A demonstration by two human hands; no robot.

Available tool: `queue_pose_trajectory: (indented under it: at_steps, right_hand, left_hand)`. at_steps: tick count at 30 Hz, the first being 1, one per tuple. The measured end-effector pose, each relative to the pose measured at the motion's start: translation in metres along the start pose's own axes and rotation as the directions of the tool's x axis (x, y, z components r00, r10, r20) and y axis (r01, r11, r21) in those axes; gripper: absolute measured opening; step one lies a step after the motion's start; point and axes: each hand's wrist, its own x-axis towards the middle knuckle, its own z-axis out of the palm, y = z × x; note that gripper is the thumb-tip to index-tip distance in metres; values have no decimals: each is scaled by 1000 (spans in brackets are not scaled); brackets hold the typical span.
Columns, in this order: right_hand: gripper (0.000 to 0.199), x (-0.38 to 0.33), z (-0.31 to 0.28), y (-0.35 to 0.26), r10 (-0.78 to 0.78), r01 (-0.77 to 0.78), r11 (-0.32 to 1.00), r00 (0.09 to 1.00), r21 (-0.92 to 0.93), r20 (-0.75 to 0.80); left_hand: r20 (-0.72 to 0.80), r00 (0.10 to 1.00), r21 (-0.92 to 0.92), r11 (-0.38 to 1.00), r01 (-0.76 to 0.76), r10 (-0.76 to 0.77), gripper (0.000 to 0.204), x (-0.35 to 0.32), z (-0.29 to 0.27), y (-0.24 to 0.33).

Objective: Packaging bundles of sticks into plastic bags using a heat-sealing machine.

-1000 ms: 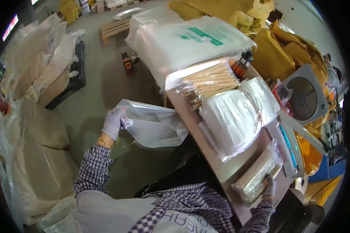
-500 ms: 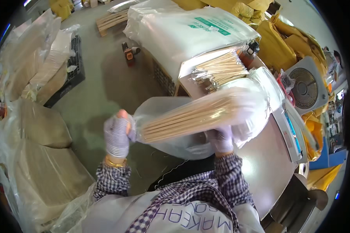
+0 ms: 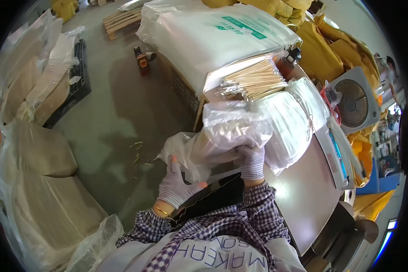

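A clear plastic bag [image 3: 233, 131] bunches in front of me at the table's left edge. Its crinkled film blurs what is inside, though pale brown shows through. My right hand [image 3: 251, 164], in a striped glove with bare fingertips, grips the bag's near side with fingers closed. Thumb and fingers spread, my left hand [image 3: 177, 187] wears the same kind of glove. It lies at the loose left end of the film, and whether it touches the film I cannot tell.
Thin wooden sticks [image 3: 258, 79] lie in a box beyond the bag, and a tied bundle of clear bags [image 3: 290, 122] rests beside it. A digital scale [image 3: 332, 154] and a fan [image 3: 354, 99] stand right. Wrapped brown stacks [image 3: 50, 213] fill the left.
The bag of sticks has swung from lying lengthwise toward the left to being bunched near the box. My left hand has moved right and down, its fingers now spread.
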Motion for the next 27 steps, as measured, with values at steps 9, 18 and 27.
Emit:
queue_pose_trajectory:
  at_steps: [9,18,27]
  right_hand:
    - [32,11,5,24,61,-71,979,996,189,58]
    - [53,8,6,36,34,-32,999,994,-14,102]
    - [46,11,24,12,45,-44,999,988,-14,146]
  left_hand:
    - [64,996,198,979,56,-70,57,22,-21,19]
    - [70,997,163,986,-38,27,74,26,-46,9]
    - [-35,991,131,984,-121,126,49,23,-44,-39]
